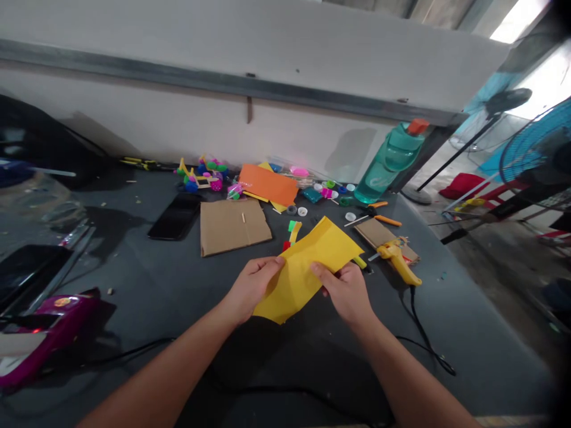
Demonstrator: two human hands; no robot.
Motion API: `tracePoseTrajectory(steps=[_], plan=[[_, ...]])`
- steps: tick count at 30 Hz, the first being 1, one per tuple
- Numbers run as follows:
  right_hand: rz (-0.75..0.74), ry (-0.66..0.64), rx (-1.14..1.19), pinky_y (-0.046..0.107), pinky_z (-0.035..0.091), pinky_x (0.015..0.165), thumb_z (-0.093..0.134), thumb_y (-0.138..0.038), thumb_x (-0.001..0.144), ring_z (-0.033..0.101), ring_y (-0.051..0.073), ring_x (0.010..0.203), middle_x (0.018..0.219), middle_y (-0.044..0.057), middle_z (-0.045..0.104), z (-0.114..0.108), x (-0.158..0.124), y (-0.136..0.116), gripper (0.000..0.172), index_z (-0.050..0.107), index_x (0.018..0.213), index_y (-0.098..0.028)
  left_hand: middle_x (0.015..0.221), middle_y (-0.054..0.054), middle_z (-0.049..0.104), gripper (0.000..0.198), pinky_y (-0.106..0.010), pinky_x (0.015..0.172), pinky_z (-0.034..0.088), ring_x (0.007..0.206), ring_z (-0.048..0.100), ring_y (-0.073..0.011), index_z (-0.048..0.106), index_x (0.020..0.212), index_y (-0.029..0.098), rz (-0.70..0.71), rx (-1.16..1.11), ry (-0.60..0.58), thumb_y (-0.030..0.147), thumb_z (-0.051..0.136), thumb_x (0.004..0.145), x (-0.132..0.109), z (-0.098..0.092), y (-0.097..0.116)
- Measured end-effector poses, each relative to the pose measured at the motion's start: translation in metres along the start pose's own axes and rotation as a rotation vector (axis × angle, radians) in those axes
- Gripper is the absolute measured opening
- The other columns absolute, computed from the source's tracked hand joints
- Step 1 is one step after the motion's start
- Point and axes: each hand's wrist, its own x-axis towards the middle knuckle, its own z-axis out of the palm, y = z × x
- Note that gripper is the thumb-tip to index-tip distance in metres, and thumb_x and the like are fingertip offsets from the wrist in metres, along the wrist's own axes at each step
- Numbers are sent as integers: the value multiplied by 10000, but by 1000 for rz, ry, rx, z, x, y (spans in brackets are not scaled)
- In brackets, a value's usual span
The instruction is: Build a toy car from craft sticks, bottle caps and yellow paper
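A yellow sheet [307, 267] is held up over the dark table, tilted and slightly bent. My left hand [256, 285] pinches its left edge, thumb on top. My right hand [345, 291] grips its lower right edge, thumb on the face and fingers curled behind. Just beyond the sheet lie small green, yellow and red pieces [293, 230], partly covered by it. A cardboard piece [232, 229] with a small stick on it lies past my left hand. To the right of my right hand, a yellow glue gun [399, 261] rests by another cardboard piece [372, 233].
A phone [175, 217] lies left of the cardboard. Orange sheets [267, 184], colourful small parts [203, 175] and caps line the back. A teal bottle [388, 163] stands back right, near orange-handled pliers [379, 215]. A purple device [57, 327] sits left; black cables [419, 333] cross the table [468, 333].
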Motion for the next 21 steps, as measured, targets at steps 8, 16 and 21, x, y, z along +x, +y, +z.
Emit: tracePoseTrajectory(steps=[8,16,21], plan=[[-158,193,10,221,414,515,610,-378,798,539,119,593,711,2,622,-42,14,-4,216,654,886,-186,562,29,454,363,-203,439,272,493,391,-91,505,614,173,59,613,-88,479,504,811,-6,-9,12],[-293,-371,-490,297,474,736,730,-307,692,608,175,793,830,26,675,-53,10,-21,192,691,859,-221,530,58,294,385,-212,428,195,480,277,-79,389,537,182,60,754,-260,448,517,785,-8,-6,10],[-216,-360,-476,238,460,581,635,-254,761,603,140,651,706,1,680,-47,8,-21,74,692,740,-212,538,62,398,304,-197,441,247,478,352,-74,500,587,175,30,659,-258,419,598,739,-10,-10,13]])
